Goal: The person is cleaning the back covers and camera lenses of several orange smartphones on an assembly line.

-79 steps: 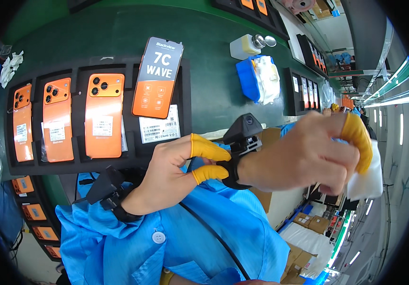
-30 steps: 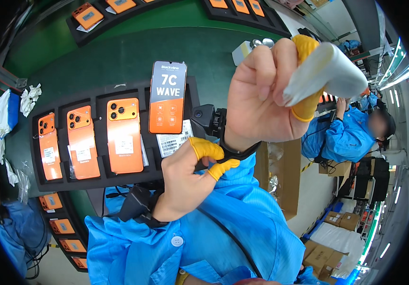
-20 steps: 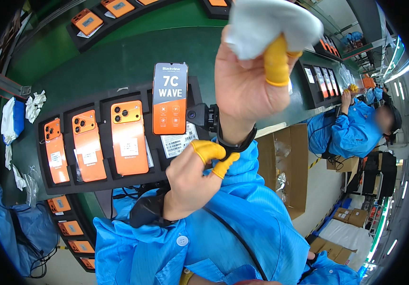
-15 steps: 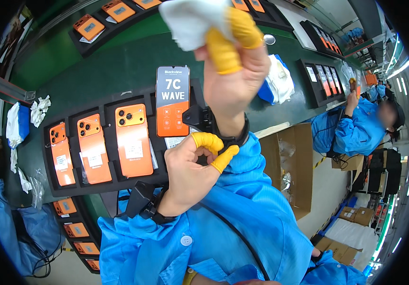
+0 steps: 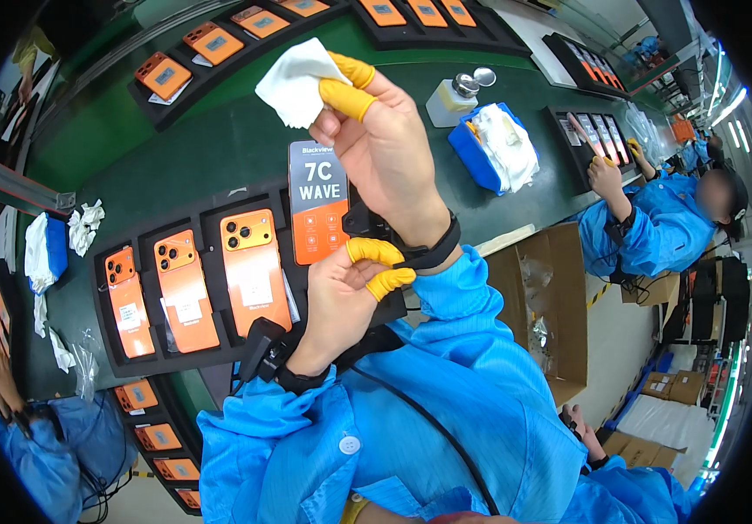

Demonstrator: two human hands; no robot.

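My right hand (image 5: 385,157), with yellow finger cots on its fingers, is raised over the bench and pinches a white cloth (image 5: 293,85). Round its wrist runs a black wrist strap (image 5: 433,253). My left hand (image 5: 341,301), also in yellow finger cots, closes its fingertips on the strap's edge. Just beyond my left hand, a phone with a grey and orange printed front film (image 5: 315,196) lies at the right end of a black tray (image 5: 210,356). Three orange phones, among them the largest-looking one (image 5: 254,271), lie back up in that tray's slots.
Blue bins of white cloths stand right (image 5: 474,162) and left (image 5: 55,244). A pump bottle (image 5: 450,100) is behind the right bin. More phone trays line the bench's far side. An open cardboard box (image 5: 572,349) is at my right, with a co-worker (image 5: 664,227) beyond it.
My right hand with the cloth has come lower and to the left, nearer the film-covered phone. My left hand remains at the wrist strap. The pump bottle has come into sight.
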